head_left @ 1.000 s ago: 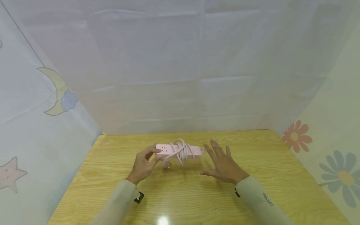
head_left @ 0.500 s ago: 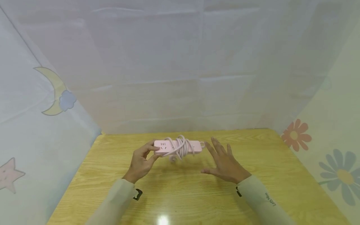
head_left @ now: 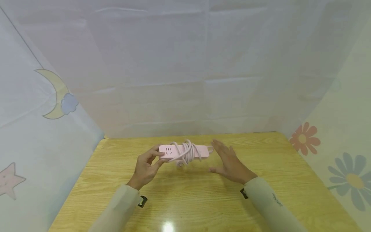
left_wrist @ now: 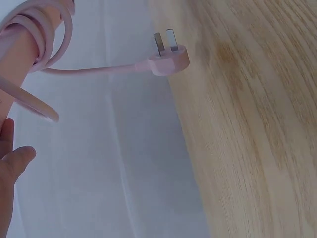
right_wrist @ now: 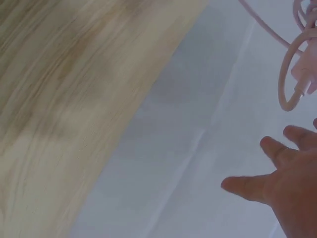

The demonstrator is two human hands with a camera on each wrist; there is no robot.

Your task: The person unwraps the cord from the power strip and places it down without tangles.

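A pink power strip (head_left: pixel 169 151) is held up above the table, its own cord (head_left: pixel 189 152) wound several times round its middle. My left hand (head_left: pixel 146 166) pinches the strip's left end between thumb and fingers. In the left wrist view the two-pin plug (left_wrist: pixel 169 62) hangs from the wound cord, its metal pins exposed. Beside the strip's right end, where the cord comes out in a loop, my right hand (head_left: pixel 232 164) has its fingers extended. In the right wrist view that hand's fingers (right_wrist: pixel 247 187) are spread and stand apart from the strip's end (right_wrist: pixel 308 62).
The wooden table (head_left: pixel 185 199) spreads below both hands. A pale cloth backdrop (head_left: pixel 162 80) rises behind its far edge, with printed side cloths at left and right. Dark bands show at both wrists.
The power strip has risen slightly in my left hand, and its plug has swung a little to the right. My right hand's fingers have drawn closer together near the right end.
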